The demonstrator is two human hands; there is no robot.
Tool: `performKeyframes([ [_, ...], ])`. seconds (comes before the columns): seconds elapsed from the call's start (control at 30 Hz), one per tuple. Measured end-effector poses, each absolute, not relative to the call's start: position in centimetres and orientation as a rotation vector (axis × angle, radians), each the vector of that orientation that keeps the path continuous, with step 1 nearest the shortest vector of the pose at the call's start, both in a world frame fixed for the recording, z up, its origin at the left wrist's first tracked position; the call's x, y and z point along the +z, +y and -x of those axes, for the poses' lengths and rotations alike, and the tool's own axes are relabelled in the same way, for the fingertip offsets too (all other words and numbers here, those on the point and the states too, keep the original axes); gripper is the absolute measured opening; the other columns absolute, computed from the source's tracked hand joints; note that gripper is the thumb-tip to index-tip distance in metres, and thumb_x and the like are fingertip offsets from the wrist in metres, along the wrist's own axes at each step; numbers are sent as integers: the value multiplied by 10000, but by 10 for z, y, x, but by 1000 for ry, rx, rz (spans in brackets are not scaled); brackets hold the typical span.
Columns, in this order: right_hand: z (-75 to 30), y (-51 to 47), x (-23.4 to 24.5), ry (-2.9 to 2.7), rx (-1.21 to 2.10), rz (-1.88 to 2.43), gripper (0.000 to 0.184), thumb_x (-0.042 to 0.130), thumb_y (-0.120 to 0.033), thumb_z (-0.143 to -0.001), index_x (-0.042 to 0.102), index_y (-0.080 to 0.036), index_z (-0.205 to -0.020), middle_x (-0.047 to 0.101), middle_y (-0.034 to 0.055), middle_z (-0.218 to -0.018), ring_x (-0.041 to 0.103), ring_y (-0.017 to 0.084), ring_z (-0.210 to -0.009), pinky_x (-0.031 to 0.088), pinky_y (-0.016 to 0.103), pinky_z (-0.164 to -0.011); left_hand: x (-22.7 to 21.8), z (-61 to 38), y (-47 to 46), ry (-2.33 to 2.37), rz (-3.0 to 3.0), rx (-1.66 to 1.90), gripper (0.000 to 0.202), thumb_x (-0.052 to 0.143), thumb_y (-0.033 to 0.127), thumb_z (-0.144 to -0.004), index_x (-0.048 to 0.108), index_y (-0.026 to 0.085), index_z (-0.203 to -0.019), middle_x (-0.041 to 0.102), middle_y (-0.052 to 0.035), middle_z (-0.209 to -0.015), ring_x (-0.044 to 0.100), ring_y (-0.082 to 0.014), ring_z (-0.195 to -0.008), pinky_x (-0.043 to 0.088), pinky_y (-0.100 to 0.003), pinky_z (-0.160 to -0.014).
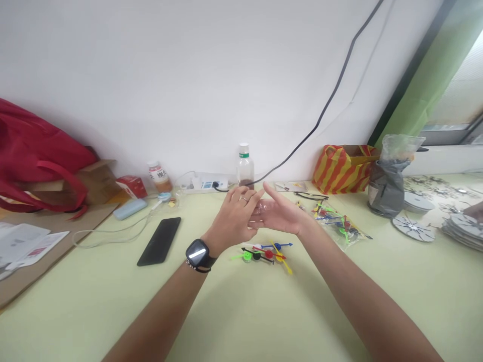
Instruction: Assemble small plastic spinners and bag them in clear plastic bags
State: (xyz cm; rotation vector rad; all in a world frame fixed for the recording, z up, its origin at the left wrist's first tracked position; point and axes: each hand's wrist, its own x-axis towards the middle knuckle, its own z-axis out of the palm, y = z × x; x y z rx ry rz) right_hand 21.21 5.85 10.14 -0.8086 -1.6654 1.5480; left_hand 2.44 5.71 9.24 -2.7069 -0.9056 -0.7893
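Note:
My left hand [234, 217], with a black smartwatch [197, 254] on its wrist, reaches over the pale green table [241, 311]. Its fingers curl over the fingertips of my right hand [281, 215]. My right hand is held flat on edge with the thumb stretched up. Something small, shiny and clear sits where the two hands meet; I cannot make out what it is. Just below the hands lie several small coloured plastic pointers [264, 254] on the table.
A clear bag of coloured pieces [339, 227] lies right of my hands, with round discs [413, 229] and a grey wrapped bundle [388, 187] beyond. A black phone [159, 241] lies to the left. A bottle [245, 167], power strip [204, 184], striped bag [344, 168] and red bag [37, 171] line the wall.

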Motion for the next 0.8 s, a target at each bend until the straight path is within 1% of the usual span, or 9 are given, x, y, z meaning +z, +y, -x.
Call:
performKeyframes([
  [0.1, -222, 60, 108, -1562, 1839, 739, 661, 461, -790, -944, 732, -194, -1032, 747, 119, -1090, 677, 258, -1112, 525, 405, -1030, 90, -14, 65, -997, 2725, -757, 835, 718, 265, -782, 408, 184, -1553, 583, -158, -1404, 488, -378, -1351, 327, -538, -1199],
  [0.13, -226, 61, 111, -1551, 1806, 775, 597, 521, -747, -947, 729, -201, -1068, 743, 113, -1134, 672, 247, -1127, 520, 388, -1037, 89, -8, 69, -1051, 2727, -736, 851, 731, 286, -786, 396, 185, -1561, 571, -160, -1429, 492, -375, -1355, 339, -532, -1191],
  [0.2, -236, 64, 115, -1590, 1557, 928, 487, 607, -657, -947, 726, -208, -1095, 738, 103, -1175, 677, 231, -1097, 530, 360, -996, 86, 7, 80, -1205, 2726, -721, 891, 763, 366, -794, 375, 191, -1576, 567, -168, -1443, 511, -382, -1346, 380, -534, -1155],
  [0.3, -243, 68, 115, -1757, 1030, 1176, 317, 649, -497, -952, 721, -190, -988, 749, 83, -1029, 676, 205, -920, 542, 325, -836, 80, 33, 100, -1531, 2781, -767, 916, 756, 540, -819, 363, 221, -1583, 651, -134, -1297, 614, -347, -1198, 483, -490, -1035],
  [0.4, -232, 69, 102, -2093, 836, 1207, 172, 656, -341, -926, 720, -182, -943, 740, 58, -936, 660, 182, -827, 512, 288, -737, 73, 53, 114, -1871, 2886, -887, 937, 737, 651, -810, 386, 209, -1558, 688, -120, -1204, 685, -288, -1005, 545, -420, -894],
  [0.47, -217, 66, 89, -2349, 911, 1119, 168, 669, -296, -905, 732, -179, -1009, 747, 57, -952, 667, 172, -803, 502, 272, -710, 71, 59, 118, -1991, 2946, -962, 901, 739, 655, -808, 424, 212, -1527, 699, -114, -1192, 700, -264, -920, 554, -392, -823],
  [0.57, -196, 60, 70, -2536, 959, 1133, 215, 690, -284, -881, 728, -165, -1057, 750, 62, -936, 646, 160, -724, 470, 258, -638, 71, 62, 116, -2041, 3040, -1027, 861, 750, 637, -806, 463, 223, -1503, 707, -109, -1187, 706, -269, -932, 550, -378, -799],
  [0.7, -185, 56, 59, -2581, 993, 1150, 192, 643, -124, -818, 725, -160, -988, 738, 35, -859, 626, 139, -680, 435, 226, -588, 76, 59, 110, -2019, 3176, -1023, 840, 755, 625, -809, 487, 215, -1492, 705, -97, -1148, 684, -292, -1056, 534, -391, -881],
  [0.8, -188, 59, 59, -2530, 1010, 1135, 161, 623, -85, -792, 706, -157, -910, 709, 17, -788, 622, 129, -663, 438, 214, -590, 80, 57, 108, -1964, 3308, -970, 809, 747, 607, -828, 488, 220, -1489, 682, -83, -1147, 659, -285, -1101, 510, -399, -948],
])
